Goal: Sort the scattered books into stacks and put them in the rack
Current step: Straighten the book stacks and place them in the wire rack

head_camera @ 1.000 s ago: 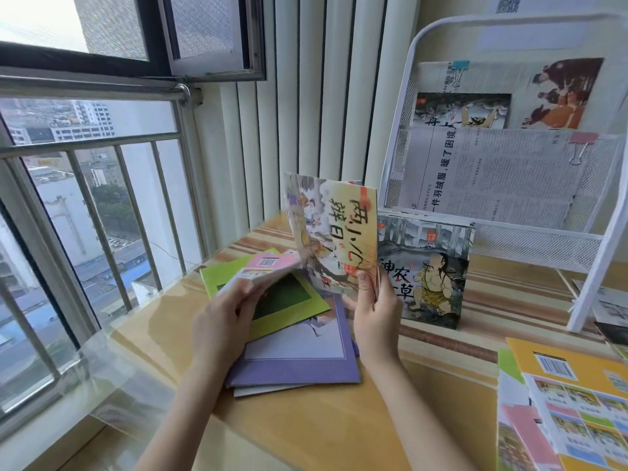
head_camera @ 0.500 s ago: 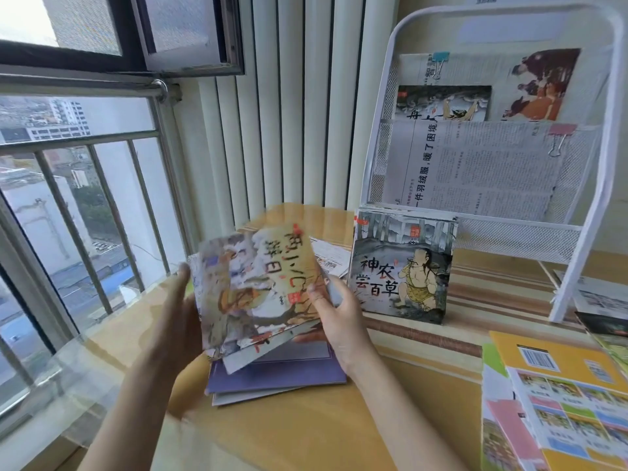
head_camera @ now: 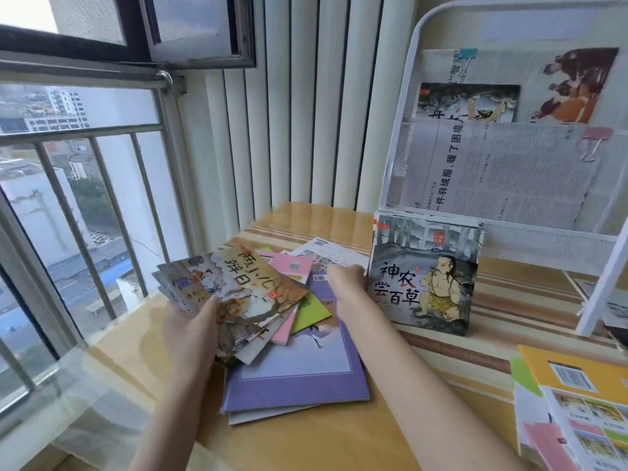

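Books (head_camera: 244, 294) fanned in left hand's (head_camera: 190, 321) gripping fingers; right hand (head_camera: 346, 280) fingers' pose unclear.

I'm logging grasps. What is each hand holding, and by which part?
Left hand grips fanned picture books at their near edge. Right hand reaches the upright book; hold unclear.

Left: fanned books (head_camera: 238, 294) over flat stack (head_camera: 295, 375) on desk (head_camera: 306, 443).
Right: rack (head_camera: 509, 232); upright book (head_camera: 424, 277) seemingly leaning before it.
Near right: more books (head_camera: 574, 409).
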The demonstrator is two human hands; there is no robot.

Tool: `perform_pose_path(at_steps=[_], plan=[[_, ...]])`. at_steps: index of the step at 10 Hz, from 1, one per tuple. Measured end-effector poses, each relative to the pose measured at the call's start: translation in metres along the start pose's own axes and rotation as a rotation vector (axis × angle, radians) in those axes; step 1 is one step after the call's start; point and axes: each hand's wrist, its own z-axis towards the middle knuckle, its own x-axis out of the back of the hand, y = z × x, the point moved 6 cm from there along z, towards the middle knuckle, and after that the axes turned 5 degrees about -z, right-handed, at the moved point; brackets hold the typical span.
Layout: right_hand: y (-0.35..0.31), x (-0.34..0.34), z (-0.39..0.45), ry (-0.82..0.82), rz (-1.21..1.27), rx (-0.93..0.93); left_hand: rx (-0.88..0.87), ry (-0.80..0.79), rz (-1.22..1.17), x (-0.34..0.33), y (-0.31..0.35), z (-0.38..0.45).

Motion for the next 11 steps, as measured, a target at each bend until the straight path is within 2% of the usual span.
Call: perform_pose_path(at_steps=[1,3,5,6,7,8,11], plan=[[-0.005,-0.01,0.015,0.001,0.147,-0.083,-0.082,-0.011,0.057,-0.004,0.007,-0.003],[-0.007,-0.014,0.03,0.081,0.218,-0.152,-0.078,0.011,0.064,-0.004,0.005,0.0],[-0.007,-0.013,0.032,0.014,0.064,-0.139,-0.068,0.022,0.057,-0.003,0.004,0.001],[-0.004,-0.019,0.055,-0.148,0.033,-0.069,-0.068,0.015,0.063,-0.003,0.004,0.001],[-0.007,-0.021,0.056,-0.164,-0.067,-0.112,-0.061,0.001,0.067,-0.004,0.004,0.001],[-0.017,-0.013,0.043,-0.19,-0.06,-0.154,-0.058,-0.003,0.057,-0.003,0.005,0.0],[-0.016,-0.014,0.037,-0.292,-0.013,-0.113,-0.021,-0.008,0.006,-0.003,0.006,-0.002]])
